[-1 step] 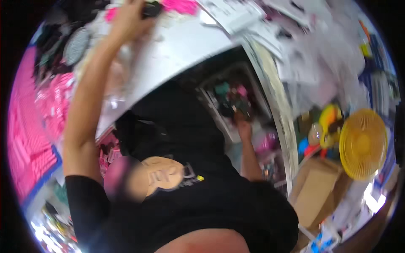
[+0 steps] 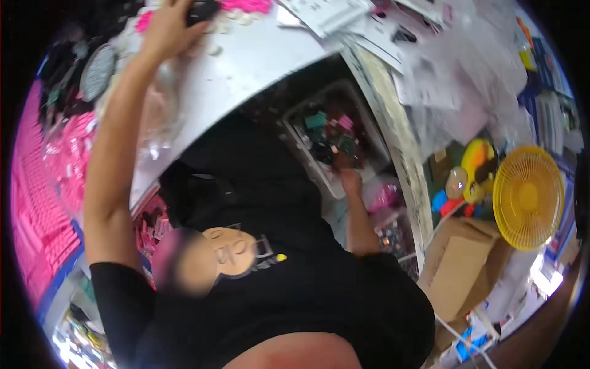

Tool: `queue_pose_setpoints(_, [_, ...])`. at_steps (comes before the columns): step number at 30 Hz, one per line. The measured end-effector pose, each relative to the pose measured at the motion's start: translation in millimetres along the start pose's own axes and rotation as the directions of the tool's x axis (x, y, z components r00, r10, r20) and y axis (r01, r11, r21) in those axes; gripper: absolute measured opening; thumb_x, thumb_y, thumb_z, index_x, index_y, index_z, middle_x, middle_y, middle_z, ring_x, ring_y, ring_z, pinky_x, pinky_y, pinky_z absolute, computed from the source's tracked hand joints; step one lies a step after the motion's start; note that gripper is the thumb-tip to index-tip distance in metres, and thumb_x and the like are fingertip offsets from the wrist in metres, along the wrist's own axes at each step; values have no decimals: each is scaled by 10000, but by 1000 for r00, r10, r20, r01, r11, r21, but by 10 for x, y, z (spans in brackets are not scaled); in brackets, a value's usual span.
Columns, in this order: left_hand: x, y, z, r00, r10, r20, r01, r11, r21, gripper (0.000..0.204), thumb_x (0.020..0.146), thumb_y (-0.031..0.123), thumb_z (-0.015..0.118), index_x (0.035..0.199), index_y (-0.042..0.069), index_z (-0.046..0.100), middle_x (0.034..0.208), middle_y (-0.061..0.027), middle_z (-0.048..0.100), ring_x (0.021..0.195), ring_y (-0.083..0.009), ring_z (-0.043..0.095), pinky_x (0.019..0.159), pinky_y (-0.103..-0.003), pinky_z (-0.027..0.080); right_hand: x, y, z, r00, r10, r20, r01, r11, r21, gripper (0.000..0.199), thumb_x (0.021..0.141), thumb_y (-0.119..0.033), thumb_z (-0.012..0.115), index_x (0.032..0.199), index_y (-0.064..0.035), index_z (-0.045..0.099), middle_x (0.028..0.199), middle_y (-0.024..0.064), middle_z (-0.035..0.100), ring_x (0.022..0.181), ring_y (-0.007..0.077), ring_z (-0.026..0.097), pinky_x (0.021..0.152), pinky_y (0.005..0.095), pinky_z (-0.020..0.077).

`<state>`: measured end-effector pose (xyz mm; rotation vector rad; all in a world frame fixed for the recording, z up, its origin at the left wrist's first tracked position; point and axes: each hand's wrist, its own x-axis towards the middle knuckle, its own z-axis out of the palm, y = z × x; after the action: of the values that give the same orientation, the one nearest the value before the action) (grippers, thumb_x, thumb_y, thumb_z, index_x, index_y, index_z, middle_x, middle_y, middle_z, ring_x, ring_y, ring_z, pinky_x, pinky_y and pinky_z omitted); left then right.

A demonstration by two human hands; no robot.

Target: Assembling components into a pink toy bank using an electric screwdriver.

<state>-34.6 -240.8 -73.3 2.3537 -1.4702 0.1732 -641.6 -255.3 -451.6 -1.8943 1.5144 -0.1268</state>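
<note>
At the far left of the white tabletop (image 2: 246,58), my left hand (image 2: 169,31) closes around a small black object (image 2: 203,11), the thumb along its near side. Its kind is unclear, cut by the picture's top edge. Bright pink pieces (image 2: 246,5) and small cream-coloured round pieces (image 2: 214,50) lie beside that hand. Below the table edge, my right hand (image 2: 349,175) reaches into a pale plastic bin (image 2: 293,126). Dark, teal and pink small items fill the bin. Shadow and the items hide my right fingers, so their grip does not show.
White printed cards (image 2: 326,15) and clear plastic bags (image 2: 467,86) cover the table's right side. To the right are a yellow basket (image 2: 528,200) and a cardboard box (image 2: 458,270). Pink packaged goods (image 2: 46,197) stand at left. A worn table edge (image 2: 393,117) runs beside the bin.
The whole scene sits slightly farther left in the picture, and the view is sharper. Both hands stay in nearly the same places, at the black object and in the bin.
</note>
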Motion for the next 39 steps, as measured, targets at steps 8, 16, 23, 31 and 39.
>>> queue_pose_setpoints(8, [-578,-513,-443,965,245,-91,-242,969,40,694,906,366,710,1495,123,434,1517,-168,429,1400,-329,414,1141,-468,336,-44,447,695,915,333,228,-337,941,-26,198,843,-128,655,986,-15,731,952,133,749,878,263,702,781,365,539])
queue_pose_setpoints(16, [-1654,14,-1164,998,-12,56,14,1000,-28,441,887,73,704,1312,71,588,1344,-114,579,1197,-231,566,918,-347,479,137,543,1668,926,44,374,-125,972,197,408,844,-254,699,1208,-77,653,1059,153,713,1043,283,684,863,409,527])
queue_pose_setpoints(23, [-1577,948,-992,978,42,203,-16,991,-130,338,815,-41,690,1145,9,640,1158,-114,651,974,-193,616,733,-298,447,462,241,1441,805,409,430,-381,912,-154,452,890,-269,613,1330,-172,587,1232,127,673,1159,337,633,928,452,527])
queue_pose_setpoints(31, [-1677,749,-1146,988,-51,147,72,987,-143,251,896,-47,644,1138,17,666,1164,-83,669,912,-123,591,724,-253,431,962,1684,2318,393,586,709,-522,-492,696,262,881,-158,652,1138,-118,619,1177,99,574,983,294,573,721,390,564])
queue_pose_setpoints(39, [-2005,801,-1536,961,-257,100,243,961,131,183,933,-28,613,1097,13,682,1127,-84,688,987,-129,615,775,-243,455,1193,1190,2335,338,338,878,-717,-512,473,205,910,-300,648,1056,-156,640,974,61,669,859,224,613,580,314,483])
